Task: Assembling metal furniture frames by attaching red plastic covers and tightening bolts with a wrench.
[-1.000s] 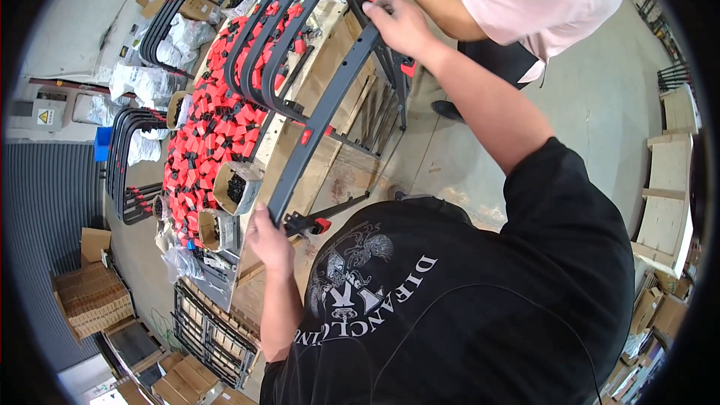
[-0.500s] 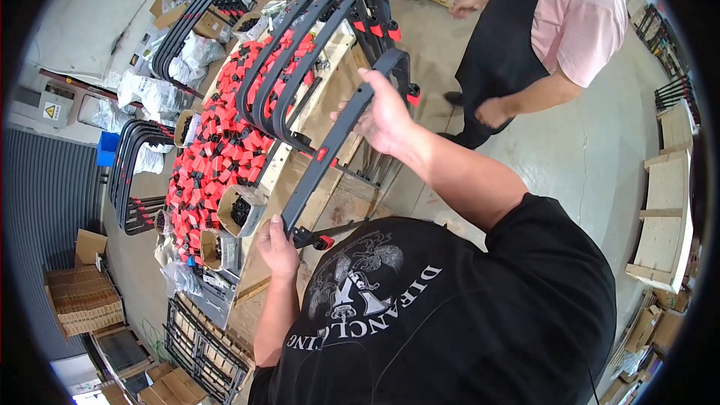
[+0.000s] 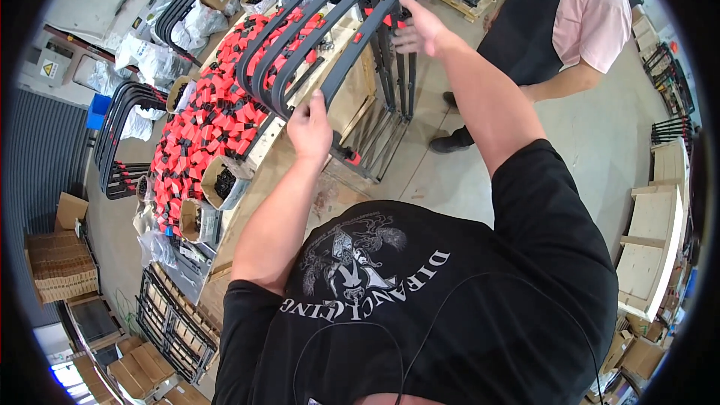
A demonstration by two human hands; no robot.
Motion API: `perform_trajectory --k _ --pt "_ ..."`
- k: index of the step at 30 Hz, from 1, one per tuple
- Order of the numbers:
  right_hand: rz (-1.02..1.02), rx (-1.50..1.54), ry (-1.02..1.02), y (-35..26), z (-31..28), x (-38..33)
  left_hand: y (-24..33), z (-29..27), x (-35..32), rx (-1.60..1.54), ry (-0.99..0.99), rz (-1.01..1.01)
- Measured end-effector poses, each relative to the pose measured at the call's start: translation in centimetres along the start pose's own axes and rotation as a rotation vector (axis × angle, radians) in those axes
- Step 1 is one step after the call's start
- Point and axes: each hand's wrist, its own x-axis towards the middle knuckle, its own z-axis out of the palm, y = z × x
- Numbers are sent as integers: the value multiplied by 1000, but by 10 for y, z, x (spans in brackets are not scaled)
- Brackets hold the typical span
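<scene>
nearest frame point(image 3: 346, 56): a dark grey tube with a red insert point(image 3: 358, 37) is slanting between the two hands, its lower end at the left hand and its curved upper end near the right; it is lying alongside the row, on the person's side.
left hand point(image 3: 310, 127): the thumb is pressing along the lower end of the nearest frame while the other fingers are curling in, partly hidden, so the hand is closing around the tube.
right hand point(image 3: 421, 28): the fingers point(image 3: 406, 39) are spreading wide, slightly blurred, and are gripping nothing; the thumb is pointing toward the curved upper end, though whether it is touching is hard to tell.
row of frames point(image 3: 277, 82): several matching dark, bent tubes are standing close together over the table edge.
table point(image 3: 266, 161): its wooden top is bearing a large heap of red and black parts point(image 3: 210, 127).
open boxes point(image 3: 214, 180): two are sitting at the table's near side, the farther one holding small black pieces.
co-worker point(image 3: 525, 22): a person in a black apron and pink shirt is standing beyond the right arm.
wooden crates point(image 3: 646, 244): these pale ones are standing well apart, at far right.
</scene>
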Motion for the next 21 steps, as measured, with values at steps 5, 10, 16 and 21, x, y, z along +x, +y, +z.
perform_trajectory --k 5,10,16,21 --pt "-14 -106 -138 109 -64 3 5 -26 3 174 -168 157" --pt "241 -42 8 294 -103 -22 -5 -58 -15 324 -226 327" --pt "19 -447 -419 288 31 -72 12 -61 -2 605 48 485" --pt "-10 -617 -390 280 59 -54 4 -98 -3 628 121 471"
